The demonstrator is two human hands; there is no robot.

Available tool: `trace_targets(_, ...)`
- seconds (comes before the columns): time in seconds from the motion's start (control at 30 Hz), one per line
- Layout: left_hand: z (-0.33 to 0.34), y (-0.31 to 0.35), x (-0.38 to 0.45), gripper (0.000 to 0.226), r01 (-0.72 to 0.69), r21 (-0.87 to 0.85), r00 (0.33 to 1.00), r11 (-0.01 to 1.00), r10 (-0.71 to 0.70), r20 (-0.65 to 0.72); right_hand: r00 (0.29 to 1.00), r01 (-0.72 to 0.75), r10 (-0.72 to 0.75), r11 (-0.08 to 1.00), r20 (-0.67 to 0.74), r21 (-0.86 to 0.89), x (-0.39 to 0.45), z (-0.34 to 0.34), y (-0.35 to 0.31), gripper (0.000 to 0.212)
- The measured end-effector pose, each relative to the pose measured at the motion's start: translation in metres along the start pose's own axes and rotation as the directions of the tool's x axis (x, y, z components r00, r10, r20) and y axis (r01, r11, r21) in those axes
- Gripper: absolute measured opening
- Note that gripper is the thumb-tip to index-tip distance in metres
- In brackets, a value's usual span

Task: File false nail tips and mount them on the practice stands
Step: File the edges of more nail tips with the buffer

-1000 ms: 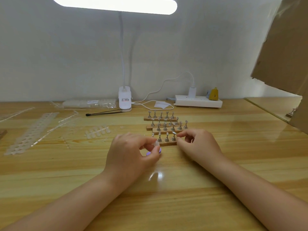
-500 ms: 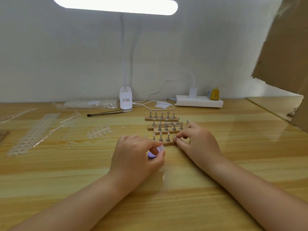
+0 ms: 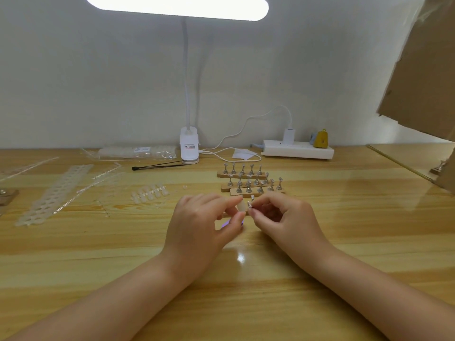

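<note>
Evidently mounting is underway: the left hand [image 3: 197,225] pinches a nail tip [image 3: 241,207], the right hand [image 3: 286,217] grips a small metal stand [image 3: 250,205] beside it, and pressing tip onto stand appears next.

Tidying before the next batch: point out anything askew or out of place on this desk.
The wooden stand bases lie staggered, not squared up. One loose nail tip sits apart from the small tip cluster. Clear sprue strips are scattered left. Nothing looks spilled or broken.
</note>
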State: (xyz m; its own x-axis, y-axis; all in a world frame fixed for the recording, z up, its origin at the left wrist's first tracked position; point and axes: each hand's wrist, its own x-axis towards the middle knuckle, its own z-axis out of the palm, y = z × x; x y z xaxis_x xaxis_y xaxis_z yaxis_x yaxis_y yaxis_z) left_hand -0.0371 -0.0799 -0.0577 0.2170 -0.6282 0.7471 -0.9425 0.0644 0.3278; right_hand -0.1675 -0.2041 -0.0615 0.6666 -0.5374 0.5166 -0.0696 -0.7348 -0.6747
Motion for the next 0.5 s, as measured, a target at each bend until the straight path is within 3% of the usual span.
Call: trace_targets(0.5,-0.0009,0.0001,0.0,0.036,0.022,-0.002,0.999,1.0,-0.022,0.034,0.991,0.131,-0.131,0.991,0.025,0.007,-0.0034,0.0015,-0.0013,0.009)
